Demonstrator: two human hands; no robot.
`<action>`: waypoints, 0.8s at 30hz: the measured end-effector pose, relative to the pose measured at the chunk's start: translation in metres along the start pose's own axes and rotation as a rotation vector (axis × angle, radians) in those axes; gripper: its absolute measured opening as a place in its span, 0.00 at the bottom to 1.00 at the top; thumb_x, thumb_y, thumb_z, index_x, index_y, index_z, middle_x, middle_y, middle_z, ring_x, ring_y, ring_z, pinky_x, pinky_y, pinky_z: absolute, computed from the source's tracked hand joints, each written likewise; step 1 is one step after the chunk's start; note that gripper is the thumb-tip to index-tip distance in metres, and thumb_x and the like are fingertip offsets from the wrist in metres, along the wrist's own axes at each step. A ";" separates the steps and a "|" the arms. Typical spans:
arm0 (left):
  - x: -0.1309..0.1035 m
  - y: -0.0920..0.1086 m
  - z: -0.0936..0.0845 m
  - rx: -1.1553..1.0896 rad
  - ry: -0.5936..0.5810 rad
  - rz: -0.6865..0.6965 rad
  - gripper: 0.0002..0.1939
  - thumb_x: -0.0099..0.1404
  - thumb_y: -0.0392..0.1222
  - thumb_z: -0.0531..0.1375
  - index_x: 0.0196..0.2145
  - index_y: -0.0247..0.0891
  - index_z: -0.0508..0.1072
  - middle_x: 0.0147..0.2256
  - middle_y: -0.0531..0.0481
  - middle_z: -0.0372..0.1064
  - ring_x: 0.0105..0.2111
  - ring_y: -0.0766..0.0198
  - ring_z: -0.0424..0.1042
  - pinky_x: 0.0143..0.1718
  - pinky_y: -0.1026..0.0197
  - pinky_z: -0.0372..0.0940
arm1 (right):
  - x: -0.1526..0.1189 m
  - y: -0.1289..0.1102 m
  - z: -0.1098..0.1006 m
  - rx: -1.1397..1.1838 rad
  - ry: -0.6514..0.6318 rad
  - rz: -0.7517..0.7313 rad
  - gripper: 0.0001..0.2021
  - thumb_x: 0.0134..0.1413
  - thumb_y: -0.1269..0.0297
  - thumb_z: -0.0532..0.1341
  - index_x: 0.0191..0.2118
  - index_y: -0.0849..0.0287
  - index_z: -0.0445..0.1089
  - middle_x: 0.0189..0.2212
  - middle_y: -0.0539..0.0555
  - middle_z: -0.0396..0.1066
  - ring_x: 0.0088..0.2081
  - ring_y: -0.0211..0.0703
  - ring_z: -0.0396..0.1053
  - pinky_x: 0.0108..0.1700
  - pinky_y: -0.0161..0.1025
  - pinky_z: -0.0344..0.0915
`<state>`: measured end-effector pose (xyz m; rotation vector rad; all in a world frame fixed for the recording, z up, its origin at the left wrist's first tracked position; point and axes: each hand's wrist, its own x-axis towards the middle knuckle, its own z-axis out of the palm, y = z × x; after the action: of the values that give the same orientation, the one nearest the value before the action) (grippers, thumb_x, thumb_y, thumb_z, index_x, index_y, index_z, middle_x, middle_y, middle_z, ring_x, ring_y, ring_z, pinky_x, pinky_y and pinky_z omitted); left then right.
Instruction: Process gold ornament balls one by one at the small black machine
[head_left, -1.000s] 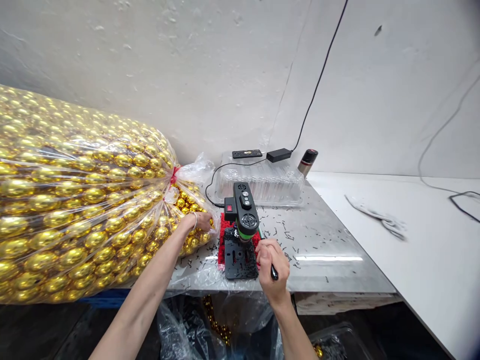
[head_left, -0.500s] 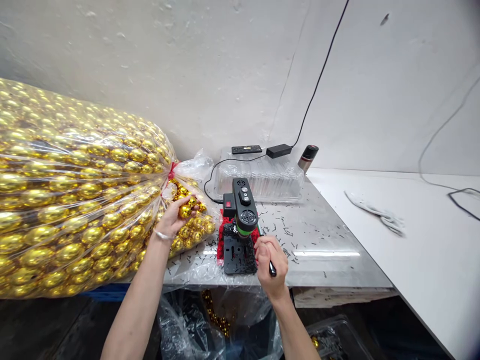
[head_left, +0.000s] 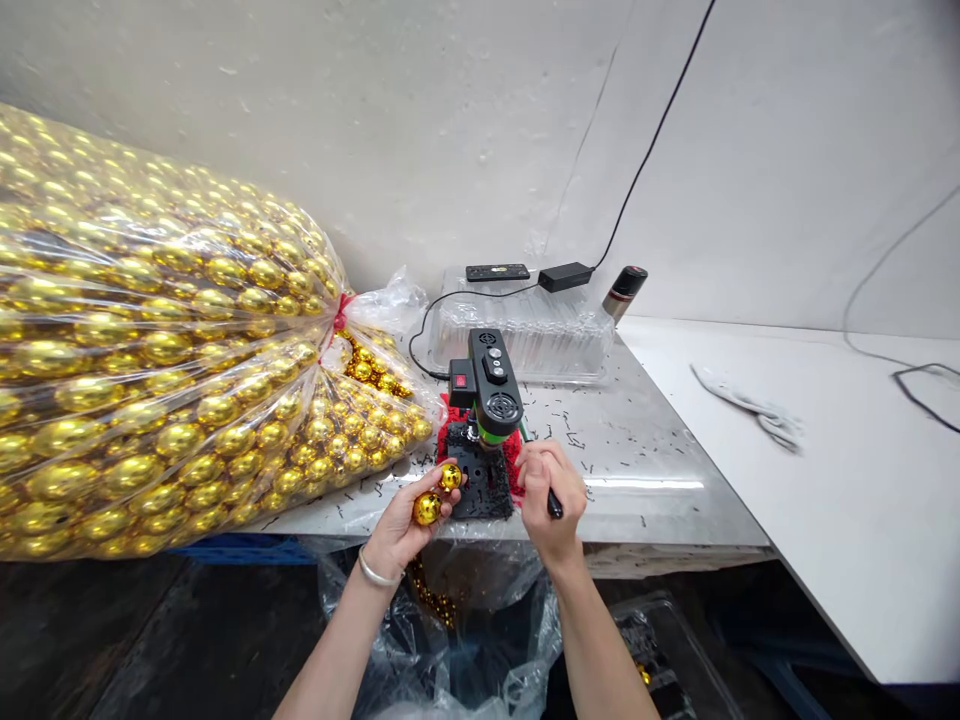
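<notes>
My left hand [head_left: 409, 520] is closed on two shiny gold baubles [head_left: 427, 508], held at the fingertips just left of the black base plate [head_left: 480, 490]. Over that plate stands a small black machine [head_left: 495, 385] with round vents, buttons and a green ring at its lower end. My right hand [head_left: 553, 495] is wrapped round a thin rod with a black handle [head_left: 555, 505], to the right of the machine. Whether the rod joins the machine cannot be seen. Under the plate lies a red mat [head_left: 515, 462], strewn with black bits.
At left bulges a big clear bag [head_left: 165, 350] of gold baubles, tied in red. Behind the machine are clear plastic trays [head_left: 525, 340], a power adapter [head_left: 566, 276] and a bottle [head_left: 625, 290]. A glove [head_left: 750, 405] lies right. Below hangs a plastic bag [head_left: 487, 640].
My left hand has moved from the big bag right and toward me, bringing gold baubles beside the plate. The right hand keeps its grip on the rod. The view has shifted slightly.
</notes>
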<state>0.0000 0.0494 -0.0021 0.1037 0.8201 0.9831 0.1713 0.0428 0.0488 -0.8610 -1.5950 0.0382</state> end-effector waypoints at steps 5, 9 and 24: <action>0.009 -0.006 -0.007 0.067 0.062 -0.010 0.05 0.65 0.34 0.57 0.38 0.30 0.71 0.30 0.42 0.75 0.22 0.67 0.72 0.16 0.71 0.64 | 0.002 -0.002 -0.001 -0.008 -0.001 0.012 0.14 0.58 0.78 0.50 0.24 0.57 0.58 0.22 0.49 0.62 0.30 0.38 0.64 0.32 0.37 0.60; 0.009 -0.006 -0.004 0.130 0.040 0.034 0.15 0.62 0.30 0.59 0.48 0.35 0.70 0.34 0.44 0.76 0.22 0.70 0.72 0.17 0.72 0.63 | 0.002 -0.002 -0.002 -0.010 -0.012 0.020 0.13 0.58 0.78 0.50 0.24 0.57 0.58 0.23 0.50 0.62 0.30 0.37 0.64 0.32 0.37 0.59; 0.031 -0.012 0.010 0.502 0.146 0.391 0.18 0.51 0.34 0.69 0.41 0.34 0.76 0.33 0.47 0.77 0.30 0.64 0.75 0.26 0.69 0.66 | 0.024 -0.011 -0.005 -0.002 -0.041 0.055 0.14 0.59 0.76 0.50 0.24 0.57 0.57 0.22 0.49 0.61 0.28 0.37 0.62 0.31 0.36 0.59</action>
<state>0.0243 0.0692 -0.0182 0.6496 1.1979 1.1378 0.1716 0.0456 0.0750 -0.9110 -1.6098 0.0936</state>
